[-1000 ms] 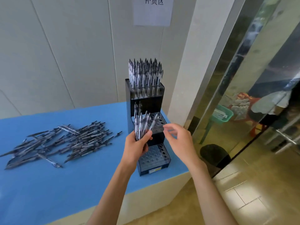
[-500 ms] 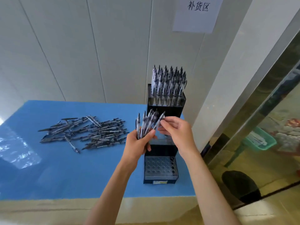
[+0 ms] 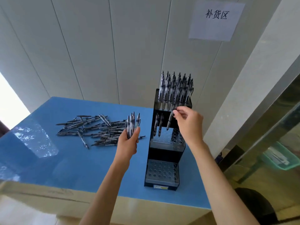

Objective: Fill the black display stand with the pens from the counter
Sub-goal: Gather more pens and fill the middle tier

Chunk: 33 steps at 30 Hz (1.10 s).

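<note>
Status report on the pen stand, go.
Left hand grips spare pens. Right hand pinches one pen over middle tier of black display stand. Top tier full, bottom empty. Nothing blocking.

Looks like I'm in a shop's stockroom corner: paper sign (image 3: 214, 21) reading 补货区 (restock area) taped on the panelled wall (image 3: 97, 46), tiered retail pen display stand (image 3: 164, 153) on a blue counter (image 3: 73, 168).
</note>
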Motion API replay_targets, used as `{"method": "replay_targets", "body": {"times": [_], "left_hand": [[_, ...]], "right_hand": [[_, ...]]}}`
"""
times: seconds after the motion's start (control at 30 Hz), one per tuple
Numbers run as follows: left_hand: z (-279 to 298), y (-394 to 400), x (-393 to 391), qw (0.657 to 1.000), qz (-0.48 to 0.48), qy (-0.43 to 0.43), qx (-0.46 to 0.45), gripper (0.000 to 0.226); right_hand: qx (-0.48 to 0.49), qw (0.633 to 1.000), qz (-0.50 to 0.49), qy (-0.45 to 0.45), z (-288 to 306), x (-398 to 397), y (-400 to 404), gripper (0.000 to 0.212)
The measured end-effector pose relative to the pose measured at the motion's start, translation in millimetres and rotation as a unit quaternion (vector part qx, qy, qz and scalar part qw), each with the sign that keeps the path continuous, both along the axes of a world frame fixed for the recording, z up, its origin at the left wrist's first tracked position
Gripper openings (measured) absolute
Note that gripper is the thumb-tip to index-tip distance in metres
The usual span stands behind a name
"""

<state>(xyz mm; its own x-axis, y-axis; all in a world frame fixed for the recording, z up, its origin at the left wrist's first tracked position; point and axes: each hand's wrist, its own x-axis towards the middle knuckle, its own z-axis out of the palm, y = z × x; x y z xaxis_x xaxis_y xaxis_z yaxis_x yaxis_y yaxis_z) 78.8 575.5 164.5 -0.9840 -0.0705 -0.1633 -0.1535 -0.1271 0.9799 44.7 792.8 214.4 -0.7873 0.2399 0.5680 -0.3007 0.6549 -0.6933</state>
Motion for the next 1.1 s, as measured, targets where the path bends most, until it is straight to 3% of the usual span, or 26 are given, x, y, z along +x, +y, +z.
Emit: {"method": "replay_targets", "body": {"times": [0.2, 0.6, 0.9, 1.0, 1.1], "left_hand": [[-1, 0, 2, 1.0, -0.009, 0.01, 0.019, 0.025], [3, 4, 4, 0.999, -0.014, 0.041, 0.017, 0.024], [8, 8, -2, 0.998, -0.021, 0.004, 0.065, 0.026], [11, 12, -1, 0.998, -0.029, 0.017, 0.061, 0.029], [14, 17, -1, 0.997, -0.046, 0.04, 0.051, 0.032]], "right_hand": [[0.024, 1.0, 0.011, 0.01, -9, -4, 0, 0.015], [0.037, 0.996, 0.019, -0.077, -26, -15, -4, 0.016], [0.039, 0.995, 0.011, -0.09, -37, -13, -1, 0.012], [0.006, 0.995, 0.012, -0.104, -35, -8, 2, 0.01], [-0.102, 0.985, 0.078, -0.115, -21, -1, -2, 0.01]]}}
